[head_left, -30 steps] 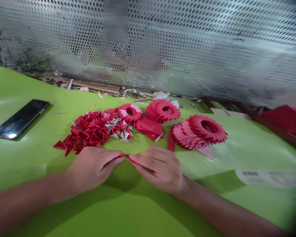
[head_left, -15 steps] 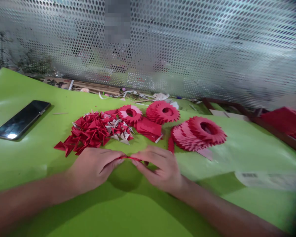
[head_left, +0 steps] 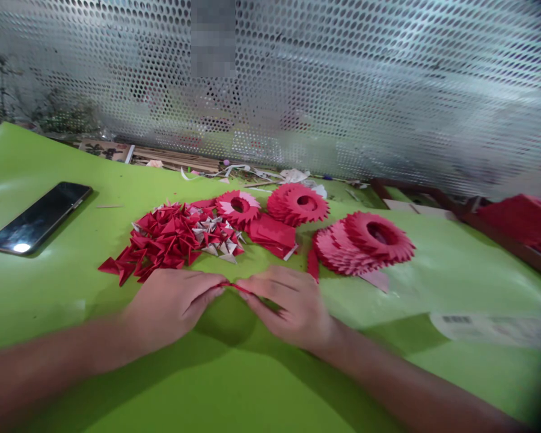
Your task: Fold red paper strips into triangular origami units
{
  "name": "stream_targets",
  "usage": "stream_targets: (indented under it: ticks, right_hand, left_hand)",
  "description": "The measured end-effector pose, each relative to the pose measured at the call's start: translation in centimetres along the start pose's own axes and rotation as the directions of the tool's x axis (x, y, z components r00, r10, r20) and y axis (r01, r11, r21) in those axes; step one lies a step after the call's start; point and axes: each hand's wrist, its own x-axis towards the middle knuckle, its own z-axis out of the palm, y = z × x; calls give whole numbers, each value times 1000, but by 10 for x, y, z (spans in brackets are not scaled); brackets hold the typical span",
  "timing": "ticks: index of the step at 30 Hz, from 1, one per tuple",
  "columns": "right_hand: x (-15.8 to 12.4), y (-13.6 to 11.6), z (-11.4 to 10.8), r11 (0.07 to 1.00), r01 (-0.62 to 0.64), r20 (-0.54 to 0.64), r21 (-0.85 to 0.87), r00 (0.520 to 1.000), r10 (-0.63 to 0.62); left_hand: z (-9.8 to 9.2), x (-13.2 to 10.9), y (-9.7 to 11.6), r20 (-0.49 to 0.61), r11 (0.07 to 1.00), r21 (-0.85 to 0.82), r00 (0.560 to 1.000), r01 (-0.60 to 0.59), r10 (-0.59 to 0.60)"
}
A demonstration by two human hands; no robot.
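Over the green tabletop, the left hand and right hand pinch opposite ends of a red paper piece.

Green tabletop, phone, folded papers, paper rings

Paper strip, matt paper pile, ridged paper rings, glossy tabletop, metallic panel
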Motion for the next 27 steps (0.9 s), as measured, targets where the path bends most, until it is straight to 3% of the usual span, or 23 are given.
stream_targets:
  ticks: [5,27]
  right_hand:
    - [0,0,-2,997,19,22,-72,1000,-18]
    - [3,-4,-3,993,-28,-8,115,1000,29]
  left_hand:
    - [-2,0,2,20,999,30,1000,22,-22]
    - [1,-2,-1,-92,993,-97,994,-63,54]
